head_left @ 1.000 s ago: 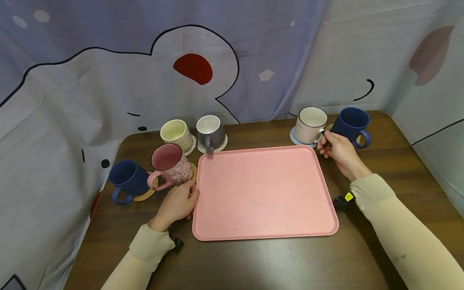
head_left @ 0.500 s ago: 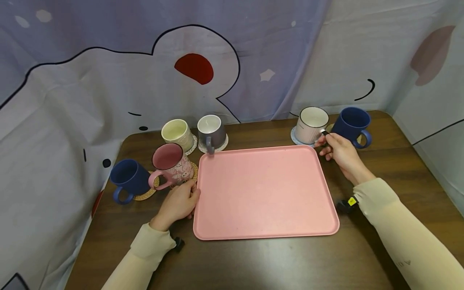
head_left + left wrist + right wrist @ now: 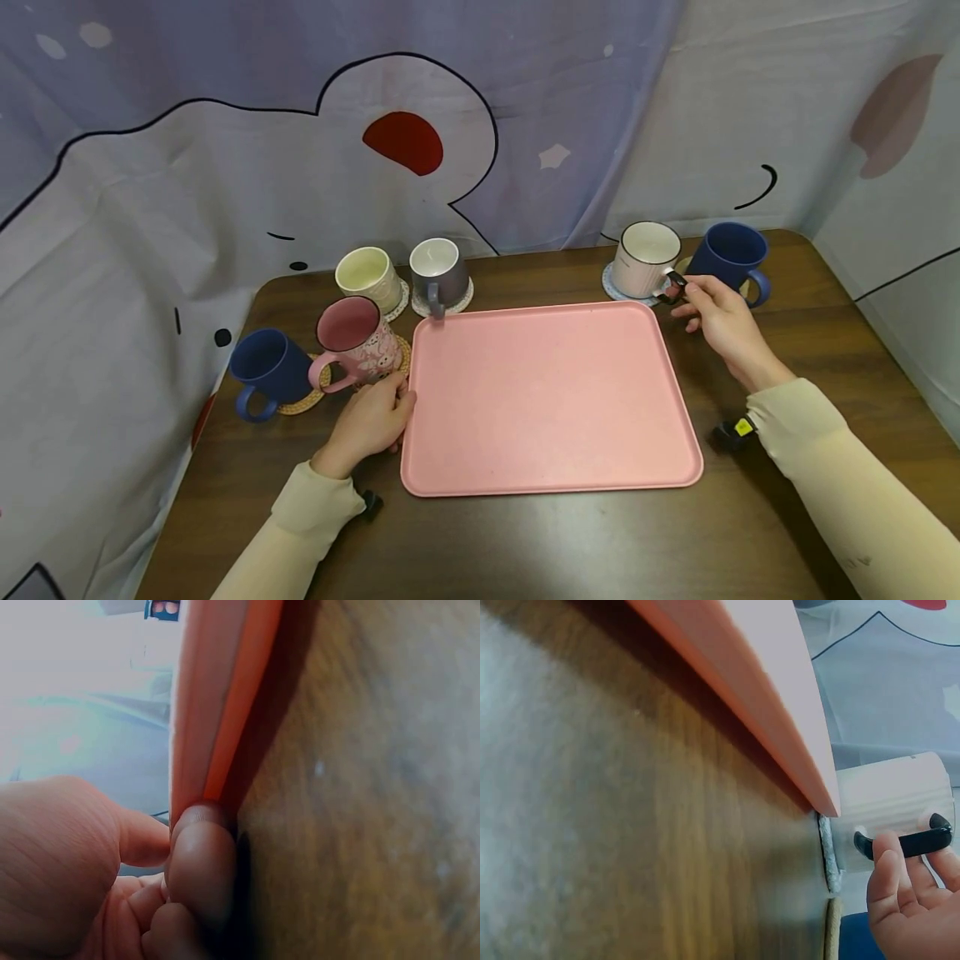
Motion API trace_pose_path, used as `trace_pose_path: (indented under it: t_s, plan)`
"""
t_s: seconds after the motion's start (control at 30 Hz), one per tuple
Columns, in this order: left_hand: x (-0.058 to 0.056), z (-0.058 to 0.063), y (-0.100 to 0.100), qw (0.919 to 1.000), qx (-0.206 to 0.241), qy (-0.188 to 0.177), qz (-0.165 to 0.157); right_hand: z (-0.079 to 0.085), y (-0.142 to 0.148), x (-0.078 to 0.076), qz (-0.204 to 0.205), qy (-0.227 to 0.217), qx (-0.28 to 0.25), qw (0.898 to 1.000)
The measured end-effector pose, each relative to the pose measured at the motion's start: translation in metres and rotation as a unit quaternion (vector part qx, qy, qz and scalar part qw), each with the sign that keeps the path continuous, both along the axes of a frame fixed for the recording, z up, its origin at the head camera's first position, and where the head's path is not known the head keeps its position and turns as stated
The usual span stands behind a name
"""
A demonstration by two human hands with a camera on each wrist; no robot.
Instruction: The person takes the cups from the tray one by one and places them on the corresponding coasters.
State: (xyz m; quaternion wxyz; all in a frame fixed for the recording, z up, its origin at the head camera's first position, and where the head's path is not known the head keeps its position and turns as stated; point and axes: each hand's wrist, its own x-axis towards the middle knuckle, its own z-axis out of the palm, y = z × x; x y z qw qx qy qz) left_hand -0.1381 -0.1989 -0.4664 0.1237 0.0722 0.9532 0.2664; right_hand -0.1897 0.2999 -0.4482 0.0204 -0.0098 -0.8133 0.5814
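My left hand (image 3: 369, 418) pinches the left edge of a flat pink tray (image 3: 551, 400); in the left wrist view the thumb is on one side of its rim and a curled finger on the other. At the back right, a white ribbed mug (image 3: 637, 271) with a dark rim stands upright on a blue coaster (image 3: 609, 287). The fingers of my right hand (image 3: 723, 325) are curled at its black handle (image 3: 928, 841), with the thumb side over it and other fingers beside and behind it. Part of the handle is hidden by the fingers.
A blue mug (image 3: 727, 250) stands just right of the white one. Left of the tray are a pink patterned mug (image 3: 371, 350) and another blue mug (image 3: 277, 371). Behind are a pale yellow cup (image 3: 375, 279) and a grey mug (image 3: 447, 282), beside the hanging cloth (image 3: 187, 208).
My right hand and forearm have shifted slightly right, and more of the black handle shows. The white mug stands where it was. My left hand keeps its hold on the tray edge.
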Motion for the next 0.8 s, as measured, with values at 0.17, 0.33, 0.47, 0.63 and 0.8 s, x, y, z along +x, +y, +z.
trace_pose_path:
  t_s: [0.17,0.33,0.47,0.63,0.8]
  plan:
    - [0.0,-0.001,0.0,0.9998,-0.017,0.011,0.0,0.001,0.002,0.004,-0.008,0.016,0.035,0.999]
    - [0.0,-0.001,0.001,0.9976,-0.056,0.041,-0.004,0.003,0.001,0.008,-0.025,0.023,0.065,0.997]
    - [0.001,-0.001,0.005,0.9933,-0.093,0.068,-0.006,0.004,0.0,0.012,-0.035,0.034,0.081,0.996]
    - [0.006,0.003,0.01,0.9816,-0.138,0.132,-0.003,0.004,0.0,0.015,-0.052,0.069,0.097,0.991]
    - [0.009,0.008,0.018,0.9617,-0.152,0.228,0.002,0.005,-0.006,0.022,-0.076,0.106,0.138,0.982]
